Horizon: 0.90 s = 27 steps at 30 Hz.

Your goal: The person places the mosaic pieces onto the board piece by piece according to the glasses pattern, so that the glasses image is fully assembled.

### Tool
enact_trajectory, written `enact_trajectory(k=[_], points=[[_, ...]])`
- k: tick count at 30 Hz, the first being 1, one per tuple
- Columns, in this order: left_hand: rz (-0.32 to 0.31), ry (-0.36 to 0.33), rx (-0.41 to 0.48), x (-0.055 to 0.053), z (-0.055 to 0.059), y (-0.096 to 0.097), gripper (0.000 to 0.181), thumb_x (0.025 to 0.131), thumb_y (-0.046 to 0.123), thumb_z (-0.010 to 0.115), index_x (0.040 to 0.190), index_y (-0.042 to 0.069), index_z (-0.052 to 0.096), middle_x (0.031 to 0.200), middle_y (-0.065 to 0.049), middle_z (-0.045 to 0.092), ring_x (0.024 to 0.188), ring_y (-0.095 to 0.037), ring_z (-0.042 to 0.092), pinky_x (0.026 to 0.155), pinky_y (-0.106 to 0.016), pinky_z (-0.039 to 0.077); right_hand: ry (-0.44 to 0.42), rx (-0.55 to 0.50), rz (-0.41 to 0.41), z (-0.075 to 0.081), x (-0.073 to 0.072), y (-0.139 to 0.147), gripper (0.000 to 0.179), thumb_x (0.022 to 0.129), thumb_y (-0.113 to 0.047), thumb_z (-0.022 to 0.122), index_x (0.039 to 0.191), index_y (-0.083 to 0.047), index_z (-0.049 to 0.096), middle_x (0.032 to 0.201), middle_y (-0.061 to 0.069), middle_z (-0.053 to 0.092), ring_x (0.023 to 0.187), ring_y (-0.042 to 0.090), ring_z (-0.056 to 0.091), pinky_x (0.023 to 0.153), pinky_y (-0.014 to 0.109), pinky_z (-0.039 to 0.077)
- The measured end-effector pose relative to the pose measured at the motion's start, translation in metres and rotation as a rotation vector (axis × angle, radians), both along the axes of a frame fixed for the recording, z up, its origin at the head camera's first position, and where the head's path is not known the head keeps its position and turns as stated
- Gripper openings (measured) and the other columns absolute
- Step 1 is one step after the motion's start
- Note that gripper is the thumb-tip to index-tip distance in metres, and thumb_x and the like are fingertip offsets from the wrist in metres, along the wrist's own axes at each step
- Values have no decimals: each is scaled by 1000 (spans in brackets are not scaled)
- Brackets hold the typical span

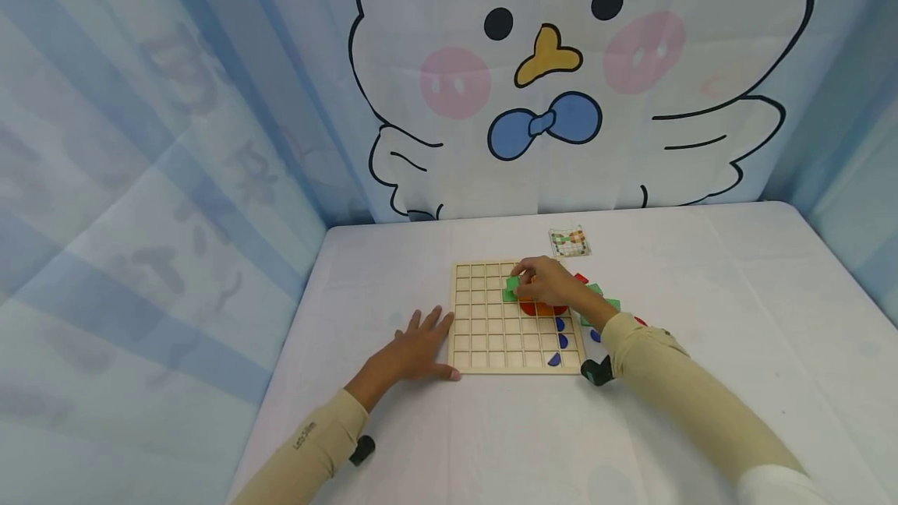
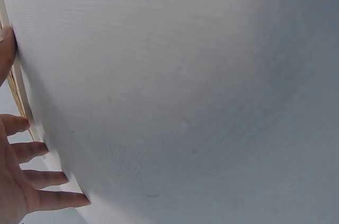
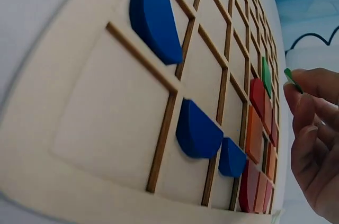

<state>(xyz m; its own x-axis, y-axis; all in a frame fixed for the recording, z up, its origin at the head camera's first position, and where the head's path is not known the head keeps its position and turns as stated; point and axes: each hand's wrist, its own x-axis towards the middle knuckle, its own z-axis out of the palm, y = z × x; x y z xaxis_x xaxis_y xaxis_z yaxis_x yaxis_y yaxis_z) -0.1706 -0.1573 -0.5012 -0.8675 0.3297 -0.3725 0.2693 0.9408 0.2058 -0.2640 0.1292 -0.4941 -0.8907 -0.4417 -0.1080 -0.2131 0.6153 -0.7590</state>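
A wooden board (image 1: 484,341) divided into small squares lies on the white table. My right hand (image 1: 547,279) is over its upper part, pinching a small green tile (image 3: 292,80) between thumb and forefinger. Close below, another green tile (image 3: 266,77) sits in a square beside a block of red and orange pieces (image 3: 254,134), partly hidden by the hand in the head view. Three blue half-round pieces (image 3: 199,128) lie toward the board's right side. My left hand (image 1: 418,349) rests at the left edge with fingers spread, its thumb by the near corner.
Loose green tiles (image 1: 613,305), a red piece (image 1: 581,278) and a blue half-round piece (image 1: 595,336) lie right of the board, around and partly under the right forearm. A small printed pattern card (image 1: 570,241) lies behind the board. A patterned curtain (image 1: 456,170) hangs behind the table.
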Motion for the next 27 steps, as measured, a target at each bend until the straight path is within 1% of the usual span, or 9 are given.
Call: enact_trajectory(k=[2, 5, 8, 11, 14, 17, 22, 27], points=[[0, 0, -1, 0, -1, 0, 110, 77, 64, 76, 162, 20, 21, 168, -13, 16, 151, -51, 15, 108, -73, 32, 2, 18, 2, -3, 0, -6, 32, 92, -18, 71, 120, -4, 66, 91, 6, 68, 71, 15, 56, 65, 30, 46], [0, -2, -1, 0, -1, -1, 110, 77, 65, 75, 162, 19, 22, 168, -13, 16, 151, -51, 15, 108, -73, 32, 24, 52, 4, -6, -1, -13, 30, 91, -19, 73, 118, -6, 68, 88, 2, 68, 73, 13, 58, 71, 31, 49], [4, -8, 2, 0, -1, -1, 110, 77, 65, 75, 162, 20, 22, 168, -13, 16, 151, -51, 15, 108, -73, 31, 71, 70, 21, -10, 0, -21, 29, 90, -20, 75, 115, -6, 70, 87, 1, 69, 75, 12, 60, 73, 32, 50], [6, -12, 6, -1, 0, -2, 110, 77, 65, 75, 162, 20, 22, 168, -12, 17, 151, -51, 15, 108, -73, 31, 120, 97, 32, -10, 2, -27, 28, 90, -22, 76, 114, -8, 71, 89, 1, 70, 76, 13, 61, 73, 33, 50], [7, -16, 7, -2, -1, -2, 109, 77, 65, 75, 162, 20, 22, 169, -12, 16, 151, -51, 15, 108, -73, 31, 149, 135, 31, -11, 3, -33, 27, 89, -24, 76, 113, -11, 73, 93, 2, 71, 80, 15, 63, 73, 34, 50], [7, -16, 3, -2, -1, -2, 109, 77, 65, 75, 162, 20, 21, 169, -12, 16, 151, -51, 14, 108, -73, 31, 168, 178, 23, -13, 2, -38, 28, 88, -25, 77, 112, -13, 74, 99, 3, 73, 87, 18, 66, 75, 36, 52], [3, -12, 1, -2, 0, -1, 109, 78, 65, 74, 162, 21, 21, 169, -11, 16, 152, -50, 14, 109, -73, 30, 192, 233, 18, -11, 2, -42, 30, 86, -28, 79, 113, -14, 75, 106, 5, 74, 97, 23, 68, 78, 39, 54], [0, -13, -2, -2, 1, -1, 109, 78, 65, 74, 162, 20, 22, 169, -12, 16, 151, -51, 14, 109, -73, 30, 199, 240, 17, -9, 2, -41, 27, 87, -28, 79, 109, -13, 77, 104, 6, 74, 93, 22, 68, 75, 38, 54]])
